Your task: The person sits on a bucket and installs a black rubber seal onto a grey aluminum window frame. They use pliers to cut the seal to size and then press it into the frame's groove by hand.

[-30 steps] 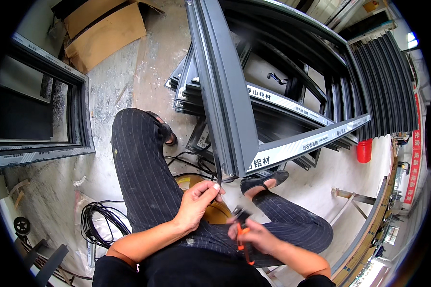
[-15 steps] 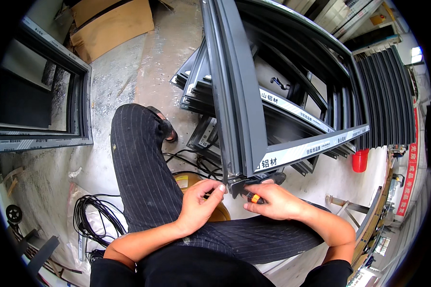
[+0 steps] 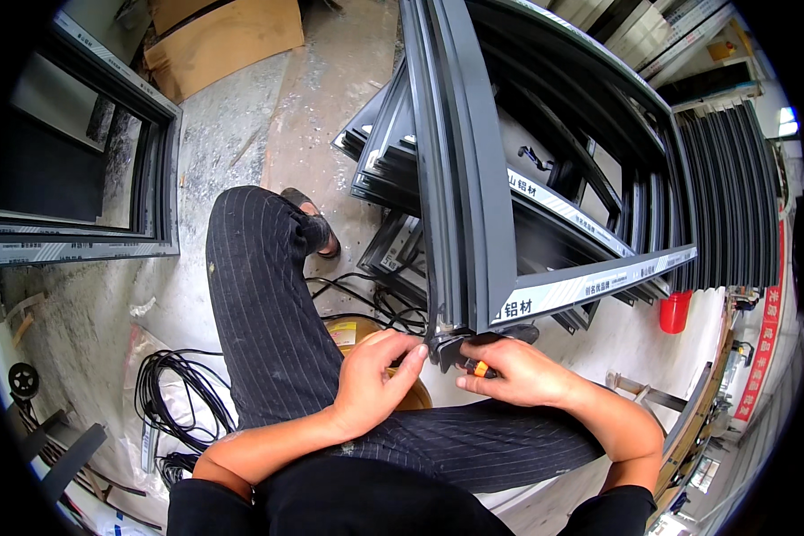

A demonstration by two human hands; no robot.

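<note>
On your far left stands a dark grey rectangular metal frame with pale labelled edging [image 3: 80, 252], and nearer you a loose coil of thin black cable [image 3: 183, 393] lies on the floor; past your left leg, a round yellow-brown container [image 3: 347, 333] sits partly hidden behind your left hand [image 3: 380, 371], whose thumb and forefinger are drawn close together beside the near corner of the big frame, though you cannot tell whether anything is pinched between them; just right of those fingertips, a hand tool with a black head and orange-and-black handle [image 3: 481, 368] is right up at that corner of the large dark grey metal window-type frame [image 3: 491, 179], which slants away from you over similar frames; your right hand [image 3: 523, 371] has its fingers wrapped round the tool's handle; well beyond, a red plastic bucket [image 3: 676, 313] stands below a row of upright dark slats [image 3: 728, 196]
</note>
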